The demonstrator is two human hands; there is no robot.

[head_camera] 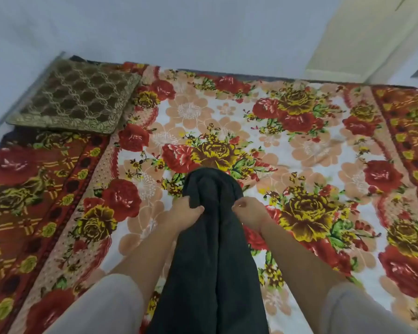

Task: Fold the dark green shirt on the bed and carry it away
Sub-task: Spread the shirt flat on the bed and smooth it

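Note:
The dark green shirt (211,249) is bunched into a long narrow shape, running from the middle of the bed toward me. My left hand (184,212) grips its left edge near the far end. On the opposite edge, at about the same height, my right hand (247,212) pinches the cloth. The far end of the shirt rises in a hump between the two hands; the near end drops out of view at the bottom. Below it lies the bed (299,145), covered by a floral sheet in red, yellow and peach.
A brown and gold patterned cushion (75,102) rests at the bed's far left corner against the pale wall (179,27). A cream door or panel (362,37) stands at the back right. The sheet's red border runs along both sides.

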